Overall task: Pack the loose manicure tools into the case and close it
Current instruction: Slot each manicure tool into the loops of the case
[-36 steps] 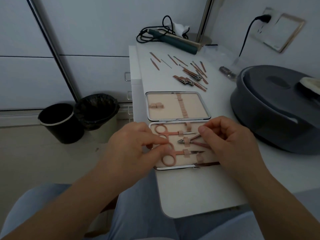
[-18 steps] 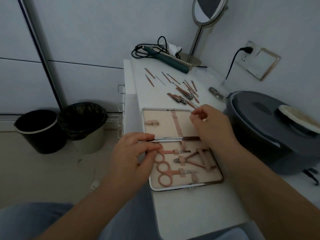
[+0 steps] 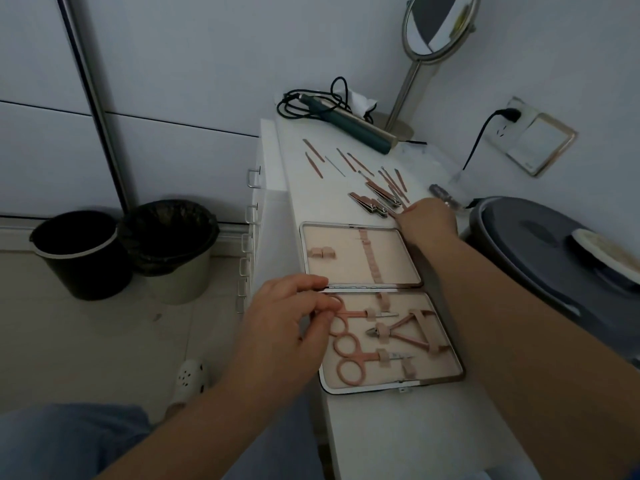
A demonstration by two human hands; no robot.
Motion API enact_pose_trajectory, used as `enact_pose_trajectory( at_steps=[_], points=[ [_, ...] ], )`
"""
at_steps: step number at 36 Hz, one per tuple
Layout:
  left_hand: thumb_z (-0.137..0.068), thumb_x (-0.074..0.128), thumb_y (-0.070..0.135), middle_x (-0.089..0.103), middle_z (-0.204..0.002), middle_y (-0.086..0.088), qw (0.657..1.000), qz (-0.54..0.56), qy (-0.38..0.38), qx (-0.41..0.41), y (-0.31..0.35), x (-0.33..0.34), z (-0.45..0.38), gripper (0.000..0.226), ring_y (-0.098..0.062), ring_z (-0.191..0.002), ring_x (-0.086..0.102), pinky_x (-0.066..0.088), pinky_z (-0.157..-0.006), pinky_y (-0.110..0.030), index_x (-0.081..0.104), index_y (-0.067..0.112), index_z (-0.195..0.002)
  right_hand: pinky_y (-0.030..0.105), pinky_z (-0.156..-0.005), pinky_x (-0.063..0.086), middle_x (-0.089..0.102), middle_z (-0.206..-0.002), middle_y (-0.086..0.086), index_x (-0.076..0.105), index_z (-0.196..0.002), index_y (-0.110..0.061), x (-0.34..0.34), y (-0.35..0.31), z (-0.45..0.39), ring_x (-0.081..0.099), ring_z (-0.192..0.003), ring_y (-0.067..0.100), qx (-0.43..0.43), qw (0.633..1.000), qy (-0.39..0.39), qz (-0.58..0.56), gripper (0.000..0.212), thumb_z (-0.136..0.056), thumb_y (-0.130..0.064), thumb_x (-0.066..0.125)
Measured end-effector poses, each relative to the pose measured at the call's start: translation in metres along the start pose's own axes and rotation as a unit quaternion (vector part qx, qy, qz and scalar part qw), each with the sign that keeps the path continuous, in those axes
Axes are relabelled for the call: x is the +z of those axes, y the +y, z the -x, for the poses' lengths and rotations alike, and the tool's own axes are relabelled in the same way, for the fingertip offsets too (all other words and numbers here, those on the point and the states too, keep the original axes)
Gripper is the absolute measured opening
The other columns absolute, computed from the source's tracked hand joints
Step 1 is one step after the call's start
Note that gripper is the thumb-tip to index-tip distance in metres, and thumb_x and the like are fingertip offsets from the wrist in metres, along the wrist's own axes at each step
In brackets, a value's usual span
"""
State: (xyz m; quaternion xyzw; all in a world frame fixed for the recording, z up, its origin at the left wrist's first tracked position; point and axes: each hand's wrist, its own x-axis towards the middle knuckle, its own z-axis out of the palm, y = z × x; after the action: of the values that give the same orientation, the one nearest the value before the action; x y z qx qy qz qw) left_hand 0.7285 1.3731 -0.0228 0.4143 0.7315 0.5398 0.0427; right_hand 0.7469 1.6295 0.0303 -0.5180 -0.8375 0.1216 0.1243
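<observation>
The white worktop (image 3: pixel 398 427) carries the open case (image 3: pixel 349 265), lying flat near its front edge, with two scissors (image 3: pixel 356 362) and a nipper (image 3: pixel 398 332) strapped in the near half. The loose tools (image 3: pixel 377 192) lie just beyond the case. The left hand (image 3: pixel 287 327) rests at the case's left edge by the hinge, fingers curled onto it; the right hand (image 3: pixel 429 220) reaches the nearest loose tools, its fingers hidden, grip cannot be told.

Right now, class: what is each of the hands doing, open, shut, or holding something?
Left hand: pinches the case at its left edge.
Right hand: at the loose tools; fingers hidden, cannot tell.
</observation>
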Motion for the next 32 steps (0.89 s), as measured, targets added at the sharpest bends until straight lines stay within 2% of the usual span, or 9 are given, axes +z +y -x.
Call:
enact_pose_trajectory(
  at_steps=[2, 4, 6, 10, 15, 18, 24, 28, 32],
  points=[
    [-0.077, 0.062, 0.017, 0.050, -0.104, 0.031, 1.000, 0.002, 0.000, -0.002, -0.001, 0.001, 0.000, 0.017, -0.003, -0.104, 0.049, 0.028, -0.088, -0.004, 0.071, 0.029, -0.085, 0.027, -0.059, 0.042, 0.062, -0.104, 0.014, 0.063, -0.099, -0.002, -0.001, -0.001, 0.000, 0.059, -0.088, 0.027, -0.009, 1.000, 0.006, 0.021, 0.025, -0.090, -0.016, 0.045],
    [-0.077, 0.061, 0.018, 0.050, -0.104, 0.032, 1.000, -0.001, 0.001, 0.000, -0.002, 0.001, 0.001, 0.017, 0.000, -0.104, 0.047, 0.026, -0.088, -0.001, 0.071, 0.030, -0.085, 0.028, -0.066, 0.048, 0.063, -0.103, 0.013, 0.065, -0.100, -0.004, 0.000, 0.000, -0.001, 0.060, -0.089, 0.028, -0.033, 0.997, 0.010, 0.062, 0.025, -0.090, -0.015, 0.045],
    [-0.078, 0.064, 0.015, 0.050, -0.104, 0.031, 1.000, -0.004, 0.005, 0.002, -0.002, 0.001, 0.001, 0.018, 0.001, -0.104, 0.046, 0.025, -0.087, 0.001, 0.071, 0.029, -0.085, 0.028, -0.062, 0.045, 0.064, -0.100, 0.013, 0.065, -0.100, -0.005, 0.001, 0.000, -0.002, 0.060, -0.085, 0.026, -0.030, 0.997, 0.020, 0.072, 0.025, -0.090, -0.015, 0.045],
    [-0.077, 0.059, 0.020, 0.049, -0.103, 0.032, 1.000, -0.004, 0.007, 0.002, -0.001, 0.002, 0.001, 0.016, 0.002, -0.102, 0.046, 0.024, -0.086, 0.002, 0.071, 0.028, -0.084, 0.029, -0.065, 0.044, 0.064, -0.100, 0.013, 0.066, -0.101, -0.006, 0.001, 0.003, -0.005, 0.055, -0.080, 0.021, -0.017, 0.999, 0.012, 0.034, 0.025, -0.087, -0.021, 0.051],
    [-0.079, 0.065, 0.011, 0.049, -0.103, 0.033, 1.000, -0.004, 0.008, -0.002, -0.002, 0.003, 0.002, 0.020, 0.007, -0.103, 0.044, 0.024, -0.085, 0.004, 0.071, 0.030, -0.085, 0.024, -0.046, 0.031, 0.062, -0.086, 0.010, 0.062, -0.093, -0.005, 0.001, 0.003, -0.005, 0.053, -0.067, 0.021, -0.024, 0.997, 0.030, 0.065, 0.024, -0.085, -0.025, 0.053],
    [-0.079, 0.064, 0.011, 0.049, -0.103, 0.033, 1.000, -0.006, 0.012, -0.003, -0.002, 0.004, 0.003, 0.021, 0.006, -0.105, 0.044, 0.025, -0.086, 0.002, 0.070, 0.031, -0.085, 0.023, -0.044, 0.027, 0.054, -0.071, 0.005, 0.059, -0.085, -0.007, 0.001, 0.003, -0.006, 0.045, -0.056, 0.015, -0.015, 0.998, 0.028, 0.062, 0.021, -0.084, -0.027, 0.056],
    [-0.080, 0.063, 0.011, 0.049, -0.104, 0.033, 1.000, 0.001, 0.014, -0.013, 0.000, 0.005, 0.004, 0.022, 0.003, -0.104, 0.046, 0.027, -0.087, -0.001, 0.070, 0.032, -0.085, 0.023, -0.044, 0.026, 0.047, -0.059, 0.002, 0.047, -0.062, -0.013, 0.001, 0.004, 0.000, 0.042, -0.051, 0.014, -0.027, 0.998, 0.049, 0.014, 0.029, -0.084, -0.031, 0.055],
    [-0.082, 0.061, 0.014, 0.049, -0.104, 0.034, 1.000, 0.004, 0.009, -0.020, 0.003, 0.004, 0.004, 0.026, 0.002, -0.105, 0.046, 0.029, -0.087, -0.003, 0.066, 0.039, -0.082, 0.023, -0.043, 0.031, 0.049, -0.055, -0.002, 0.057, -0.067, -0.012, -0.010, 0.000, 0.018, 0.041, -0.048, 0.011, -0.047, 0.992, 0.059, -0.100, 0.024, -0.083, -0.030, 0.053],
    [-0.083, 0.058, 0.021, 0.048, -0.104, 0.034, 1.000, -0.008, 0.004, -0.012, 0.005, 0.002, 0.003, 0.016, 0.001, -0.103, 0.047, 0.029, -0.089, -0.007, 0.068, 0.034, -0.085, 0.020, -0.046, 0.034, 0.058, -0.062, -0.008, 0.060, -0.072, -0.027, -0.020, -0.007, 0.064, 0.049, -0.053, 0.006, -0.075, 0.971, 0.028, -0.226, 0.014, -0.083, -0.035, 0.057]
  ],
)
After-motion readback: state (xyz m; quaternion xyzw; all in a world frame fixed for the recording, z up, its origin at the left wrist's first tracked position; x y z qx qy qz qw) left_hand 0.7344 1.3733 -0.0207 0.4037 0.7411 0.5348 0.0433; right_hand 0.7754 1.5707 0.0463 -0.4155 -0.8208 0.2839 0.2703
